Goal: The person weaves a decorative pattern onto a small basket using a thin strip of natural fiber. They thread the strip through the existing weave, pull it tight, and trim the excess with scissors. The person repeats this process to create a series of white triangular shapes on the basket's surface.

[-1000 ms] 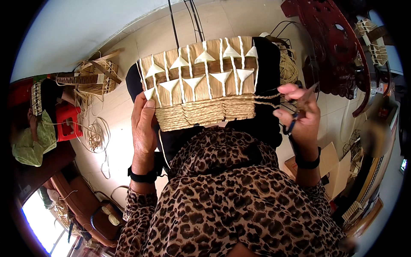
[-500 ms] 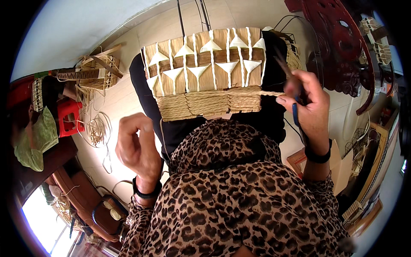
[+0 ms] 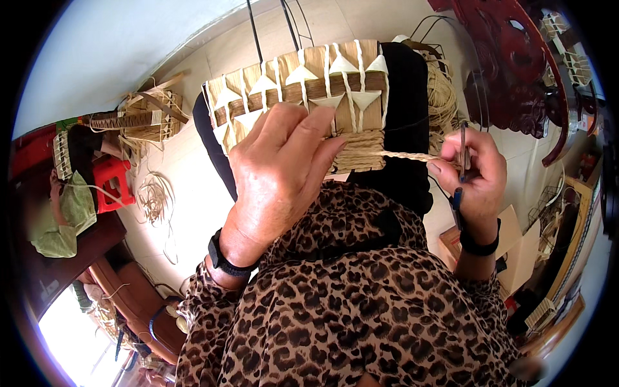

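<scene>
A woven straw basket piece (image 3: 303,90) with tan panels and pale triangle patterns rests on my black-trousered lap. My left hand (image 3: 280,171) lies across its lower front, fingers spread over the twisted-rope rows. A twisted straw cord (image 3: 406,155) runs from the weave to my right hand (image 3: 471,174), which pinches the cord's end and also holds a thin dark tool with a blue handle (image 3: 460,161). I wear black wristbands and leopard-print sleeves.
Another woven basket (image 3: 142,119) and loose straw (image 3: 155,200) lie on the tiled floor at left, near a red stool (image 3: 113,184) and a seated person in green (image 3: 58,213). A bundle of straw cord (image 3: 442,97) and dark carved wooden furniture (image 3: 516,64) stand at right.
My left hand rose from below the basket and now covers its lower front. My right hand dropped slightly, drawing the cord out to the right.
</scene>
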Demonstrator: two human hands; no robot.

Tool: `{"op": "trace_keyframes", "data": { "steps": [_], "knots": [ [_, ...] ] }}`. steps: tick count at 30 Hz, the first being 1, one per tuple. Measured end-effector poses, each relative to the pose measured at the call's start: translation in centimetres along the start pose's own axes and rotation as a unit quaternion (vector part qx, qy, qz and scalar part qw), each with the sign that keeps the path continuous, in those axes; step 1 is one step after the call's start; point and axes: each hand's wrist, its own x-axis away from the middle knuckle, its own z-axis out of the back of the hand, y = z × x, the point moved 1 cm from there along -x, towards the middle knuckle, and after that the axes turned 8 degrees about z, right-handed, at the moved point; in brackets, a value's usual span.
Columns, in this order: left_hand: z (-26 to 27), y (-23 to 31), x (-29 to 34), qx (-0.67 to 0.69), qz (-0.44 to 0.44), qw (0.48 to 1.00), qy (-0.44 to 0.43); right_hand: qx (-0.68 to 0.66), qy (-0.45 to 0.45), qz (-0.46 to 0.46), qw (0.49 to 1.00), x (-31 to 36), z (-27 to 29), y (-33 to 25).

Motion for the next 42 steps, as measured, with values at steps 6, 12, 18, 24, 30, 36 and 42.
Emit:
{"op": "trace_keyframes", "data": {
  "steps": [6, 12, 18, 24, 30, 36, 42],
  "knots": [
    [0.0, -0.4, -0.3, 0.102, 0.064, 0.991, -0.056, -0.067, 0.024, -0.025, 0.997, -1.1, -0.7, 0.8],
    [0.6, -1.0, -0.7, 0.131, 0.089, 0.986, -0.058, -0.137, 0.038, -0.068, 0.988, -2.1, -1.5, 1.6],
    [1.0, -1.3, -0.9, 0.167, 0.123, 0.978, -0.032, -0.215, 0.036, -0.181, 0.959, -2.3, -1.6, 1.6],
    [1.3, -1.4, 0.0, 0.154, 0.102, 0.983, -0.009, -0.212, 0.042, -0.148, 0.965, -2.5, -1.0, 1.3],
    [2.0, -0.6, 2.7, 0.149, 0.083, 0.984, -0.042, -0.198, 0.035, -0.026, 0.979, -1.2, -0.7, 2.9],
    [2.1, -0.3, 3.8, 0.109, 0.097, 0.984, -0.1, -0.21, 0.049, -0.088, 0.973, -0.6, -0.7, 3.3],
    [1.8, -0.1, 3.3, 0.101, 0.087, 0.988, -0.081, -0.169, 0.054, -0.148, 0.973, -0.8, -0.3, 3.0]
  ]
}}
